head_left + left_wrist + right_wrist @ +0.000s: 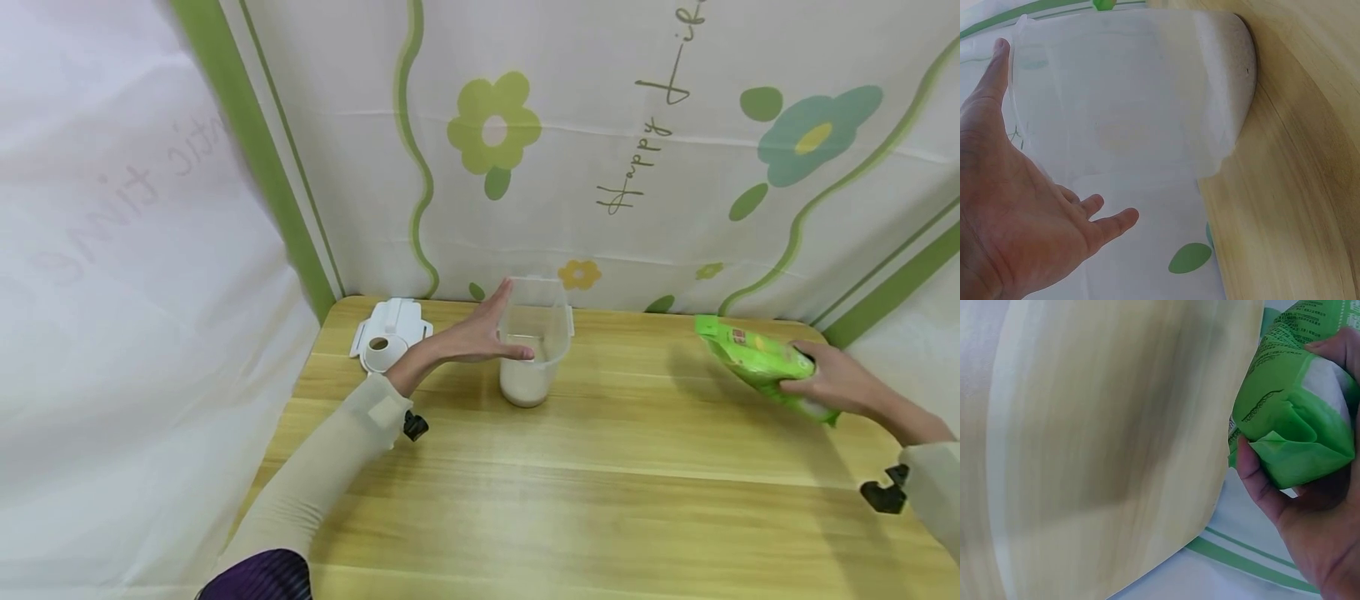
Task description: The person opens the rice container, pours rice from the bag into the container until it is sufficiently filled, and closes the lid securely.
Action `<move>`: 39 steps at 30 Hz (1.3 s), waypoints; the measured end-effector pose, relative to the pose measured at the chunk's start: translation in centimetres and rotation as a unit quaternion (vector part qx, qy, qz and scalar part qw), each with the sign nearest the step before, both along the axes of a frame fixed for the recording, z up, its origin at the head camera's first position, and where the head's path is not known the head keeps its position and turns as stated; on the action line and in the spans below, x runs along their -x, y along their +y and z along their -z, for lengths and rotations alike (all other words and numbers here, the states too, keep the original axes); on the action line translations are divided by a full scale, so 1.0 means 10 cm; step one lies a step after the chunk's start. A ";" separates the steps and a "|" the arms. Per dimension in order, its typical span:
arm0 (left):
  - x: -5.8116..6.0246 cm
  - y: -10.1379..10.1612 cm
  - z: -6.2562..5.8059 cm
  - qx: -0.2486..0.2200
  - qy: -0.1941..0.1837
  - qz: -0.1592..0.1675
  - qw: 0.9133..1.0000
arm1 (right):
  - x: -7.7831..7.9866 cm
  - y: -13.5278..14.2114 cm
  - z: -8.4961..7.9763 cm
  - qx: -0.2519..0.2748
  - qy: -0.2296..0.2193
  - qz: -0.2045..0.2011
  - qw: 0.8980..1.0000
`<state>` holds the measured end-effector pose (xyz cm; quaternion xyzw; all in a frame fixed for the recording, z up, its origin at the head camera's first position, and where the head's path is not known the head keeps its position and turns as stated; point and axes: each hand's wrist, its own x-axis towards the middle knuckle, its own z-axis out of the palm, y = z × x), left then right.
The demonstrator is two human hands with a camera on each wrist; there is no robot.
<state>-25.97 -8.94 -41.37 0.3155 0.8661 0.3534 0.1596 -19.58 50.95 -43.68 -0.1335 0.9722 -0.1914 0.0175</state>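
Note:
A clear plastic container [553, 337] stands upright on the wooden table, a shallow white layer [1235, 75] of contents at its bottom. My left hand [474, 333] is at its left side with fingers spread, thumb and fingertips right at the upper rim. The left wrist view shows that palm [1029, 212] beside the container wall, fingers fairly straight. At the right, my right hand [840, 379] grips a green printed plastic bag [757, 354] round its lower end, tilted above the table. The right wrist view shows the folded green bag end [1304, 437] between thumb and fingers.
A white plastic lid [401, 317] with a round opening lies on the table's back left, behind my left forearm. The wooden table [570, 492] is enclosed at the back and sides by white cloth [585, 50] printed with flowers and green bands.

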 end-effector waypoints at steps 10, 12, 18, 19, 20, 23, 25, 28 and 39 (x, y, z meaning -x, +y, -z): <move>0.00 0.00 0.00 -0.008 -0.004 0.002 1.000 | 0.10 -0.13 -0.11 -0.004 0.005 -0.002 1.000; 0.00 0.00 0.01 -0.008 -0.004 0.002 1.000 | 0.12 -0.15 -0.14 -0.005 0.009 -0.006 1.000; -0.01 0.01 0.01 -0.010 -0.004 0.001 1.000 | 0.18 -0.28 -0.24 -0.019 0.017 -0.014 1.000; -0.01 0.01 0.01 -0.010 -0.003 0.001 1.000 | 0.19 -0.31 -0.26 -0.021 0.019 -0.016 0.999; -0.01 0.01 0.01 -0.011 -0.003 0.001 1.000 | 0.20 -0.34 -0.28 -0.021 0.020 -0.019 0.999; -0.01 0.01 0.00 -0.014 -0.003 0.001 1.000 | 0.22 -0.44 -0.34 -0.019 0.023 -0.023 0.999; -0.01 0.00 0.00 -0.015 -0.005 0.000 1.000 | 0.24 -0.50 -0.39 -0.021 0.020 -0.026 0.999; -0.02 0.00 0.00 -0.018 -0.007 -0.001 1.000 | 0.26 -0.58 -0.44 -0.025 0.013 -0.027 0.999; -0.01 0.00 0.01 -0.028 -0.012 0.001 1.000 | 0.35 -0.85 -0.58 -0.022 -0.019 -0.039 0.999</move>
